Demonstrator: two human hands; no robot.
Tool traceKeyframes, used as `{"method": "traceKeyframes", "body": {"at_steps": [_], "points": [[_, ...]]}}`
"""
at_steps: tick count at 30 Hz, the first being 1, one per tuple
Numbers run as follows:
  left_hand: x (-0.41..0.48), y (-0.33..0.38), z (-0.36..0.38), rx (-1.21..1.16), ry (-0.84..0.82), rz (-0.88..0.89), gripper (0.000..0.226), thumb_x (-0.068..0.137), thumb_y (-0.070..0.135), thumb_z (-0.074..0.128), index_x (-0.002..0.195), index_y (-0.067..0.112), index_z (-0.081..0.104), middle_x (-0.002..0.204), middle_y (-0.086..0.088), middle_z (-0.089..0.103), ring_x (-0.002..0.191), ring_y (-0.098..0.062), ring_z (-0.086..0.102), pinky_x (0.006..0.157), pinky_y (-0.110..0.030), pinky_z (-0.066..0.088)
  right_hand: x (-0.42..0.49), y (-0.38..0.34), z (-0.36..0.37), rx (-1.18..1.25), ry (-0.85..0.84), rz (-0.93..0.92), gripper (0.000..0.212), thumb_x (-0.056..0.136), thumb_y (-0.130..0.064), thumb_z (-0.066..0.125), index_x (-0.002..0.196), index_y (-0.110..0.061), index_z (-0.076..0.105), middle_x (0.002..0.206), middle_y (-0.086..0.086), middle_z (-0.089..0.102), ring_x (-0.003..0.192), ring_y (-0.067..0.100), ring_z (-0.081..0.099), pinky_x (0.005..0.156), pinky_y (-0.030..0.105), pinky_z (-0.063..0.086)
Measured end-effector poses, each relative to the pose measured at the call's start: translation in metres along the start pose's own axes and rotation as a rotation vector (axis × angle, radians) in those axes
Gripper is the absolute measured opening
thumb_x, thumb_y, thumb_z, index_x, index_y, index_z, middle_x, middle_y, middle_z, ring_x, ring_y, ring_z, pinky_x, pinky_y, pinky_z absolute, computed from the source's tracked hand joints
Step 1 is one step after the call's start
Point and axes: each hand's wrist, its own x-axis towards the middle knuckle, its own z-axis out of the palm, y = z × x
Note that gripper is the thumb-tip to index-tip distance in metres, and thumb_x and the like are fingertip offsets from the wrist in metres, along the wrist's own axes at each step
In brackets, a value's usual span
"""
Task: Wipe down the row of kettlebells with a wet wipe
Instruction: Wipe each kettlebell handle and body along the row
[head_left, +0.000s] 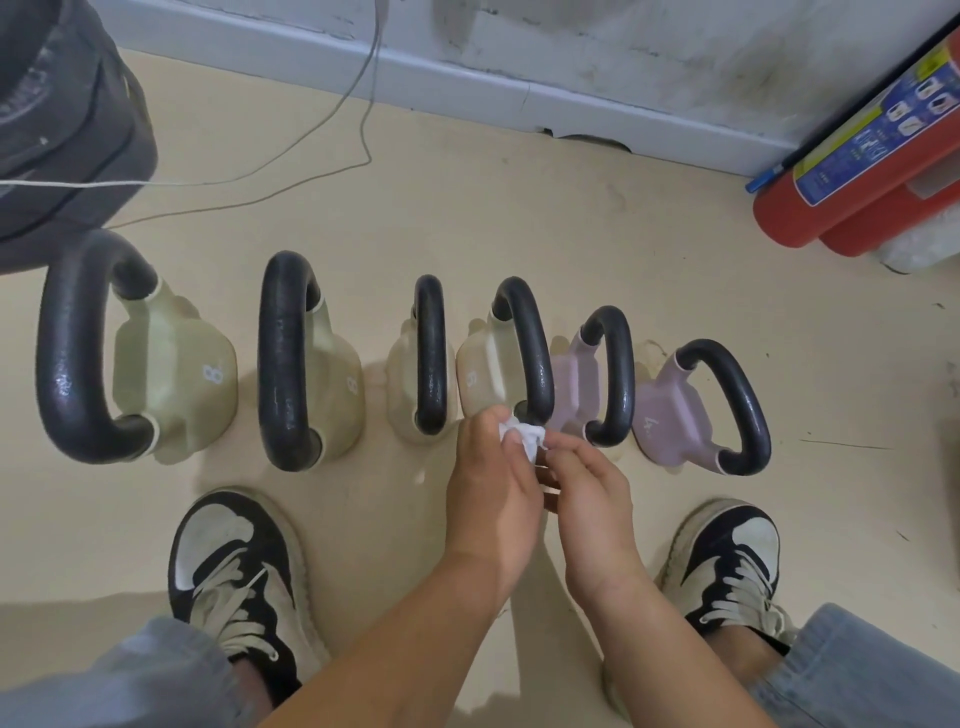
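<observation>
Several kettlebells with black handles stand in a row on the beige floor: two large olive ones (171, 374) (332, 384) at the left, two cream ones (405, 384) (485, 369) in the middle, two lilac ones (571, 384) (662, 410) at the right. A crumpled white wet wipe (525, 435) is held just in front of the fourth kettlebell's handle (524, 343). My left hand (493, 483) grips the wipe from the left and my right hand (587, 483) pinches it from the right, both hands close together.
A red fire extinguisher (852, 156) lies at the right by the grey wall base. A dark bag (62, 119) sits at the upper left with white cables (311, 130) trailing over the floor. My two sneakers (234, 577) (727, 561) stand just behind the row.
</observation>
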Motion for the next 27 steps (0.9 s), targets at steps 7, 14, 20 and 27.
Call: {"method": "traceKeyframes", "body": {"at_steps": [7, 14, 20, 27], "points": [[0.009, -0.001, 0.008, 0.027, -0.021, 0.000, 0.015, 0.101, 0.018, 0.052, 0.087, 0.021, 0.053, 0.081, 0.007, 0.064, 0.076, -0.010, 0.063, 0.065, -0.022, 0.050, 0.004, 0.002, -0.005, 0.012, -0.035, 0.033, 0.029, 0.098, -0.001, 0.052, 0.101, -0.009, 0.080, 0.093, 0.010, 0.080, 0.084, 0.016, 0.076, 0.069, 0.023, 0.060], [0.009, -0.006, 0.014, -0.071, -0.182, -0.260, 0.011, 0.090, 0.015, 0.064, 0.083, 0.023, 0.068, 0.081, 0.003, 0.074, 0.079, -0.014, 0.072, 0.078, -0.032, 0.061, 0.010, 0.007, -0.016, -0.194, -0.032, 0.129, 0.022, 0.085, -0.013, 0.053, 0.088, 0.004, 0.067, 0.068, 0.022, 0.068, 0.069, 0.026, 0.065, 0.080, 0.054, 0.060], [0.000, 0.005, -0.023, 0.032, -0.353, -0.339, 0.009, 0.087, 0.022, 0.059, 0.081, 0.018, 0.063, 0.093, -0.014, 0.075, 0.094, -0.033, 0.073, 0.086, -0.046, 0.061, 0.008, -0.011, -0.009, -0.348, -0.162, 0.247, 0.020, 0.082, -0.008, 0.063, 0.095, 0.003, 0.073, 0.066, 0.012, 0.071, 0.060, 0.026, 0.069, 0.075, 0.051, 0.064], [-0.002, 0.031, -0.114, 0.214, -0.362, -0.276, 0.014, 0.081, 0.022, 0.067, 0.075, 0.017, 0.055, 0.075, -0.007, 0.060, 0.069, -0.024, 0.059, 0.067, -0.034, 0.054, -0.024, -0.057, 0.025, -0.422, -0.385, 0.199, 0.009, 0.080, -0.007, 0.058, 0.086, -0.014, 0.061, 0.076, 0.007, 0.061, 0.061, 0.021, 0.057, 0.058, 0.030, 0.046]]}}
